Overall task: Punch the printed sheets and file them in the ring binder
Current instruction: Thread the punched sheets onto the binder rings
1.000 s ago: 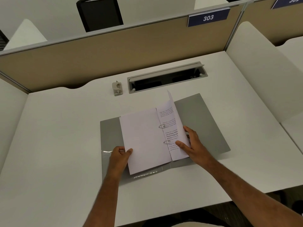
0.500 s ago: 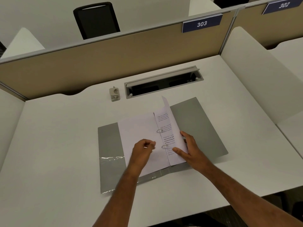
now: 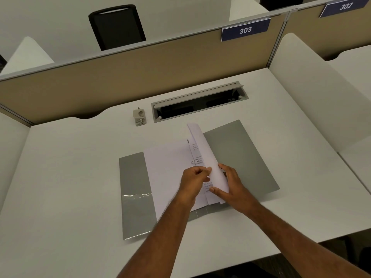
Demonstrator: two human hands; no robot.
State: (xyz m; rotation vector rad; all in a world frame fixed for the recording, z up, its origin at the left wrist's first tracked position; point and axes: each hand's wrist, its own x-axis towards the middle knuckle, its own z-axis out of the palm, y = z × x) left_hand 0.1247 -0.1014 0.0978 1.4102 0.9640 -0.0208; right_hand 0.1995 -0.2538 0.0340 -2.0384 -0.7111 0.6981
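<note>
Both hands are working the printed sheets (image 3: 208, 157) mid-frame over the open ring binder (image 3: 241, 153), left hand (image 3: 193, 178) fingers pinching, right hand (image 3: 230, 185) fingers curling round the raised edge, risking tearing punched holes at the ring (image 3: 195, 162).

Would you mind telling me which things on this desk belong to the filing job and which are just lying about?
Part of the job:
ring binder, open flat
printed sheets on its rings
left hand and right hand, both gripping the lifted sheets
hole punch, standing apart behind the binder

Just there:
cable tray
303 sign
black chair
</note>
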